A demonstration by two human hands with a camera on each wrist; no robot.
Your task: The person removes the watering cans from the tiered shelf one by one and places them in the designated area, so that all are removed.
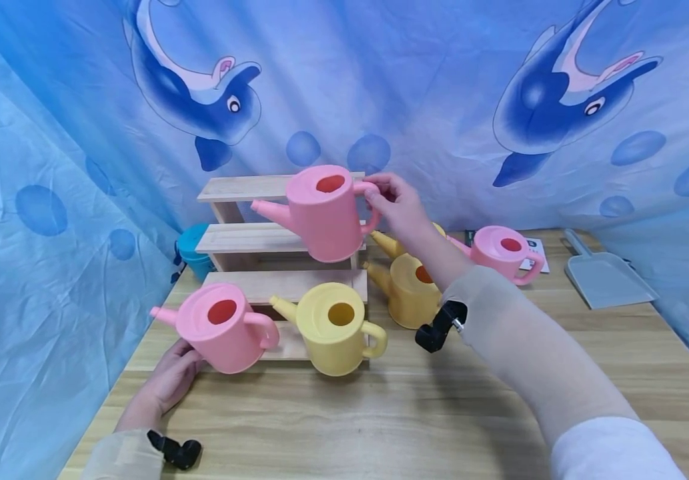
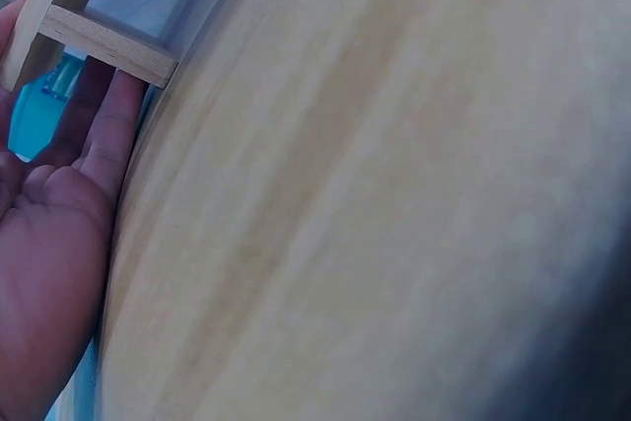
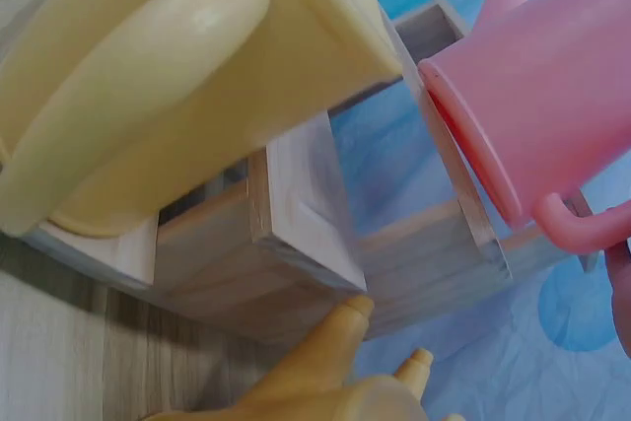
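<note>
My right hand (image 1: 401, 203) grips the handle of a pink watering can (image 1: 329, 220), held upright with its spout to the left, in front of the upper steps of a tiered wooden rack (image 1: 254, 237). At the rack's lower left end, my left hand (image 1: 170, 377) holds the bottom step; the left wrist view shows fingers (image 2: 113, 130) reaching beneath the wood. A second pink watering can (image 1: 218, 340) and a pale yellow watering can (image 1: 332, 340) stand side by side on the lowest step. In the right wrist view, the held can's handle (image 3: 582, 229) meets my fingers at the edge.
Right of the rack, darker yellow watering cans (image 1: 410, 300) and another pink watering can (image 1: 494, 250) stand on the wooden table (image 1: 344, 427). A grey dustpan (image 1: 608, 277) lies farther right. Behind the rack's left end is a teal container (image 1: 194, 250). Blue dolphin-printed curtains (image 1: 380, 80) hang behind.
</note>
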